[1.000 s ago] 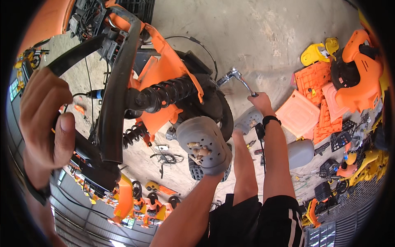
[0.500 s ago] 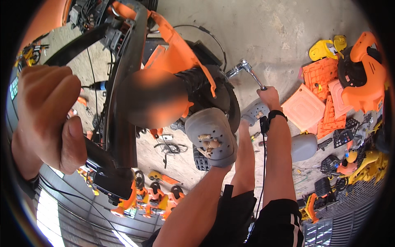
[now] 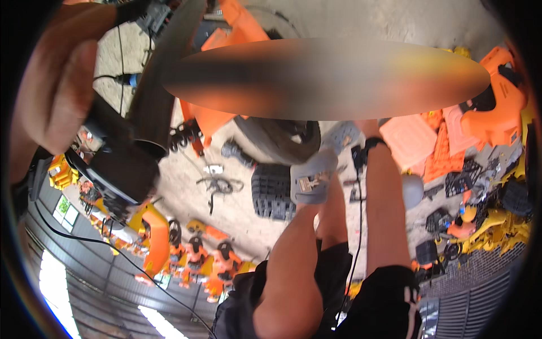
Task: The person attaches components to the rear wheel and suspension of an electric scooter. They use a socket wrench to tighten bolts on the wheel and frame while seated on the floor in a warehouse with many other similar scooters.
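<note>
Head view: our left hand (image 3: 59,93) seems curled around a black handle (image 3: 106,118), smeared by motion. Most of our right hand (image 3: 367,126) is blurred out; we cannot tell its grip. The dark wheel (image 3: 268,141) sits between them, beside our grey clog (image 3: 313,178).

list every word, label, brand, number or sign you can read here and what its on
No text is readable.
Small dark patch on the orange body panel at right: too small to read.
White piece on the floor: any marking too small to read.
The blurred upper middle cannot be read.
</note>
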`<state>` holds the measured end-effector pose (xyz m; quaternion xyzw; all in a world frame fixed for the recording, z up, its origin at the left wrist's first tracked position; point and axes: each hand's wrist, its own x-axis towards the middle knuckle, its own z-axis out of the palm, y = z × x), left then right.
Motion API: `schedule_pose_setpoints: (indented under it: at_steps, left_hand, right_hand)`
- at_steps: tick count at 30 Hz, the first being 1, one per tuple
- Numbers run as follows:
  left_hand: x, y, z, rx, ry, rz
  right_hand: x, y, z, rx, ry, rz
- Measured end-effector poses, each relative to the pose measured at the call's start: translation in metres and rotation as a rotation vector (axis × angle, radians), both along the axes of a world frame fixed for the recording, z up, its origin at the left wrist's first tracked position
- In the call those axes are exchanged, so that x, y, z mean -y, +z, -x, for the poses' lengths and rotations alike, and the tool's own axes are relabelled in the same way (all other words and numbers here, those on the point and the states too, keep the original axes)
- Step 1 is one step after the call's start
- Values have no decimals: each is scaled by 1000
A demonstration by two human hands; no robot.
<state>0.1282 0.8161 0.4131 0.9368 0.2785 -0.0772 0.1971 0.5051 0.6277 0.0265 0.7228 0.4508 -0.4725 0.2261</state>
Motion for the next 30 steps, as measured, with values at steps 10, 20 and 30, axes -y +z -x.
schedule_pose_setpoints:
  at_steps: [10, 20, 30]
  left_hand:
    - [5, -6, 3, -22, 9, -112]
    - [4, 5, 3, 127, -77, -301]
    - [10, -6, 19, -53, 64, -143]
  right_hand:
    - [12, -6, -18, -156, -30, -79]
    - [8, -10, 3, -178, -62, -142]
    - [6, -7, -1, -138, -29, -18]
